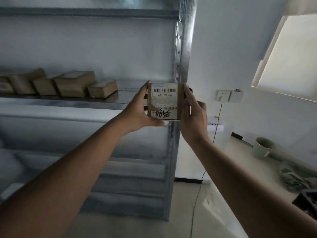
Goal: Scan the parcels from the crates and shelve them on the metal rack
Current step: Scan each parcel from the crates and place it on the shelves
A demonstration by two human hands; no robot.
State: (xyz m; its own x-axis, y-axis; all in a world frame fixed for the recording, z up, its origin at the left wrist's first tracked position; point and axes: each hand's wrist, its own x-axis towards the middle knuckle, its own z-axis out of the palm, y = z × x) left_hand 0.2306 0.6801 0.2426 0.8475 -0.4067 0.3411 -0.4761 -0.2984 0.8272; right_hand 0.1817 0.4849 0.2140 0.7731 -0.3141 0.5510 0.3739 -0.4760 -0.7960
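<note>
With the left hand (137, 109) and right hand (193, 114) both gripping the small brown cardboard parcel (164, 102), slide it flat onto the grey metal rack shelf (68, 102) beside the other brown boxes (73, 86).

Brown cardboard parcel (164, 102) — white label, black barcodes, "0056" handwritten in black. Left of it, tan parcels (75, 86) on the grey metal rack (184, 48) — right, a pale-green mug (262, 147).

parcel (163, 102) label — "530- D5 A32", handwritten "0056"
</note>
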